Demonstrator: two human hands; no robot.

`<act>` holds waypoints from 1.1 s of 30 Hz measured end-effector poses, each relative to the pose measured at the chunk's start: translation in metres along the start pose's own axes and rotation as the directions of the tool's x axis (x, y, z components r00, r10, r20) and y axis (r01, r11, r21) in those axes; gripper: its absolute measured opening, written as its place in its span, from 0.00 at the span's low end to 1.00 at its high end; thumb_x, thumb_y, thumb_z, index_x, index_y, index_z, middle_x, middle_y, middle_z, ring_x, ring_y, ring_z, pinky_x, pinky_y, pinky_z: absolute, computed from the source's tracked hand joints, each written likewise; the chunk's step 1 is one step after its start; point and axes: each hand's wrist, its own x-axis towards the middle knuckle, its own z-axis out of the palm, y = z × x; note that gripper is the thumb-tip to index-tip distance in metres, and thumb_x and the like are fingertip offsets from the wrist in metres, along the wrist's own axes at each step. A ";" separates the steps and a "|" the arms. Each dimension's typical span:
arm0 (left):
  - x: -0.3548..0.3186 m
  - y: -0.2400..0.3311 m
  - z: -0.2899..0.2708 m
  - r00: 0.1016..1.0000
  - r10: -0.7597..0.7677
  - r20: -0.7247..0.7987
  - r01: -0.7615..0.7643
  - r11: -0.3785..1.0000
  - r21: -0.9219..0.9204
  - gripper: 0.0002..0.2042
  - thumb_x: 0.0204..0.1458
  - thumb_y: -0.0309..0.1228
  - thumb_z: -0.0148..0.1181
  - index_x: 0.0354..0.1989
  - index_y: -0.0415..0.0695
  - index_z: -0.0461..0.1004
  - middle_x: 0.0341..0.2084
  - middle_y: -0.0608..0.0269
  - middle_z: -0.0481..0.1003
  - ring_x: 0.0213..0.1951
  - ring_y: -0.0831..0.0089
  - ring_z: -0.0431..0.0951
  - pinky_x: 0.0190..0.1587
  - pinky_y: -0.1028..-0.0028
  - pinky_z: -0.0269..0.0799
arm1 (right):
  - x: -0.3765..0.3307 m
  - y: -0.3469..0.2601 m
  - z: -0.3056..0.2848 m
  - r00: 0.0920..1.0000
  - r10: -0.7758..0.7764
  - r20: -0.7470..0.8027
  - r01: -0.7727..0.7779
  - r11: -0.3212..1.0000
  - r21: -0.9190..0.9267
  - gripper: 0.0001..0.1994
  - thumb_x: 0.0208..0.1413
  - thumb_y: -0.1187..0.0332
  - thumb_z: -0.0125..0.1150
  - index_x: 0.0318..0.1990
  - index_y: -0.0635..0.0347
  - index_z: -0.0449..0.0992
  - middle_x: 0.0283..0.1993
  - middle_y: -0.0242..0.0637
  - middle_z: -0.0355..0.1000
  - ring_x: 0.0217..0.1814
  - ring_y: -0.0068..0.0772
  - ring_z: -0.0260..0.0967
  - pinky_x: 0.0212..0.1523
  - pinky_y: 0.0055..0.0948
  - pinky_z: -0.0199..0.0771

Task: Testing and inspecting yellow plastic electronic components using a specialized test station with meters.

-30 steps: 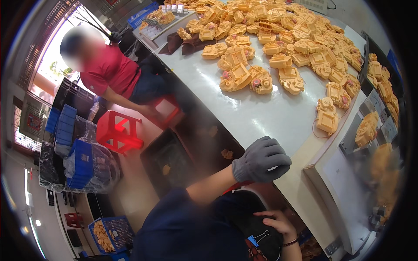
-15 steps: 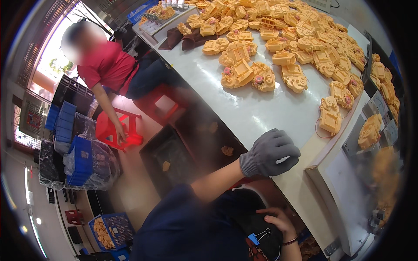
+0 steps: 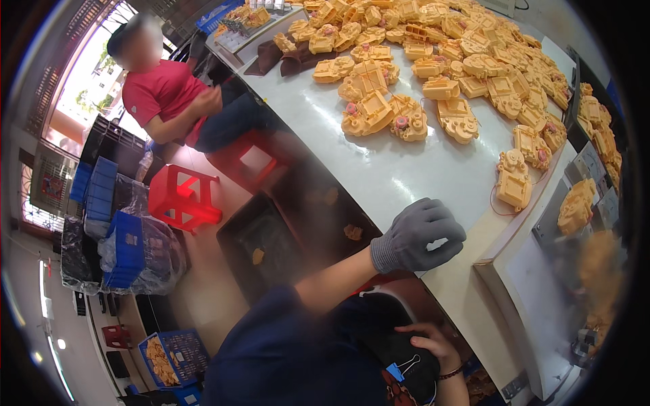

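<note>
My left hand [image 3: 421, 238], in a grey knitted glove, rests on the near edge of the white table [image 3: 352, 162]. Its fingers are curled in, and a gap shows through the loop of thumb and finger, with nothing in it. Lower down, my bare right hand [image 3: 435, 346] has a dark beaded bracelet at the wrist. Its fingers lie stretched out against black fabric [image 3: 379, 331] in front of my body. A blue binder clip [image 3: 395, 371] is fixed to that fabric beside it. The yellow plastic housing [image 3: 513, 181] nearest my left hand lies on the table, a thin red wire by it.
Many yellow housings [image 3: 474, 47] are heaped over the far table. A raised white panel [image 3: 521, 298] borders the right. A person in a red shirt [image 3: 162, 95] sits at the left near a red stool [image 3: 186, 196]. Blue crates [image 3: 125, 247] and a dark bin [image 3: 261, 237] stand on the floor.
The seated person has straightened up and drawn the arm from the red stool toward the chest. My hands have hardly moved.
</note>
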 end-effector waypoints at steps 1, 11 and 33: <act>0.000 0.000 0.000 1.000 -0.005 0.002 0.005 1.000 0.001 0.10 0.38 0.20 0.67 0.27 0.48 0.75 0.22 0.67 0.72 0.26 0.67 0.72 0.30 0.70 0.67 | 0.000 -0.001 0.001 1.000 0.013 -0.012 -0.013 1.000 0.028 0.20 0.56 0.70 0.59 0.56 0.67 0.74 0.58 0.41 0.73 0.59 0.28 0.69 0.62 0.27 0.64; 0.000 -0.002 -0.001 1.000 -0.023 0.016 0.023 1.000 -0.016 0.10 0.37 0.21 0.67 0.28 0.48 0.75 0.22 0.67 0.73 0.26 0.68 0.73 0.31 0.71 0.68 | 0.002 -0.009 0.001 0.996 0.069 -0.049 -0.065 0.996 0.063 0.20 0.55 0.70 0.61 0.56 0.65 0.75 0.54 0.40 0.75 0.54 0.26 0.72 0.57 0.26 0.68; 0.002 -0.001 -0.002 0.997 -0.062 0.041 0.063 0.998 -0.018 0.10 0.37 0.21 0.68 0.28 0.47 0.77 0.22 0.67 0.74 0.27 0.68 0.73 0.31 0.70 0.68 | 0.004 0.003 -0.008 0.999 0.031 0.014 -0.031 1.000 -0.008 0.22 0.56 0.64 0.61 0.57 0.63 0.75 0.57 0.39 0.74 0.59 0.27 0.69 0.61 0.27 0.64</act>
